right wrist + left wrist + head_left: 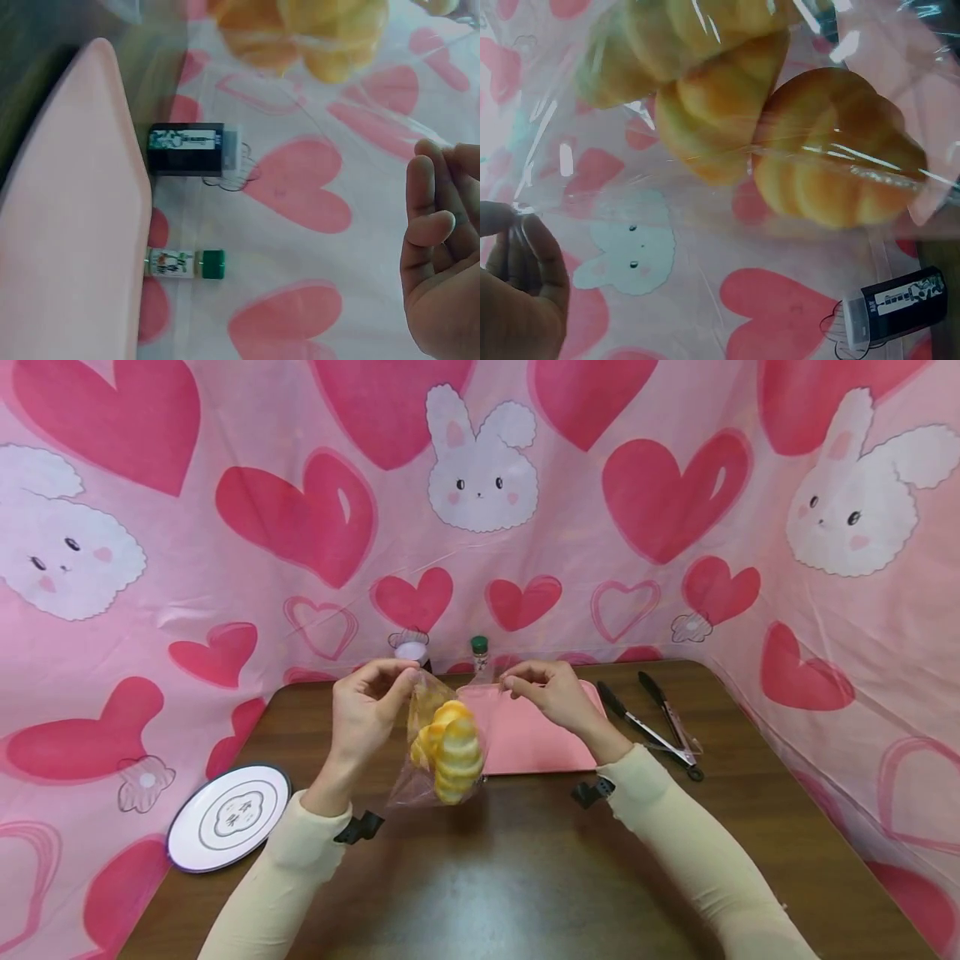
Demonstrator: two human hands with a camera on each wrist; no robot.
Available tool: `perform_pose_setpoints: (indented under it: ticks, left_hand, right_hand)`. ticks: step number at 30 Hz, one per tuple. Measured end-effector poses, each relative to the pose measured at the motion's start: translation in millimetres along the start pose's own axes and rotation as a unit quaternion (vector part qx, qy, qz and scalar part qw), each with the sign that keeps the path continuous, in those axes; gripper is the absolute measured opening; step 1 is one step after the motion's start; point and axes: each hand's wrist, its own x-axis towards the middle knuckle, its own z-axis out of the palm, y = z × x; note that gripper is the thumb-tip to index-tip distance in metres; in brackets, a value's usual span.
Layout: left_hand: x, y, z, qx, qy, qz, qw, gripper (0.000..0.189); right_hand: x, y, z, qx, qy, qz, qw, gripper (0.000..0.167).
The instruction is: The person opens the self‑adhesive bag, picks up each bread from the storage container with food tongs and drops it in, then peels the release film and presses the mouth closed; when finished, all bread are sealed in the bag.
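A clear plastic bag point(405, 789) hangs over the table with several golden-yellow, ridged bread rolls point(456, 756) inside. My left hand point(360, 714) pinches a corner of the bag between thumb and fingertips; the left wrist view shows this same left hand point(525, 296) at the film's edge. Across from it, my right hand point(555, 693) pinches the other side of the film with thumb and forefinger. In the right wrist view the stretched film runs to the fingertips of the right hand point(446, 247). The rolls hang nearer the left hand.
Behind the hands lies a pink tray point(540, 739), with black-tipped tongs point(645, 727) to its right. A white plate point(228, 818) sits at the table's left edge. Along the back stand a green-capped jar point(480, 652) and a dark, white-lidded container point(187, 150).
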Motion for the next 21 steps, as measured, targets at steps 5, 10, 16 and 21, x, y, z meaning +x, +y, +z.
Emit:
perform_pose_setpoints:
  ticks: [5, 10, 16, 21]
  left_hand:
    - [2.0, -3.9, -4.8, 0.030, -0.007, -0.040, 0.9987, 0.015]
    - [3.7, -9.9, -6.2, 0.010, -0.038, -0.082, 0.9958, 0.020]
    - [2.7, -15.0, -2.7, -0.061, -0.080, -0.123, 0.9873, 0.026]
    - [-0.1, -16.5, -2.0, -0.091, -0.127, -0.134, 0.9786, 0.031]
  right_hand:
    - [-1.7, -13, -10, 0.023, 0.029, -0.014, 0.9992, 0.018]
    - [-3.6, -28, -18, 0.039, 0.067, -0.023, 0.9967, 0.018]
    - [-4.7, -42, -23, 0.041, 0.108, -0.012, 0.9932, 0.024]
    - [-4.5, -48, -26, 0.050, 0.124, -0.025, 0.9907, 0.024]
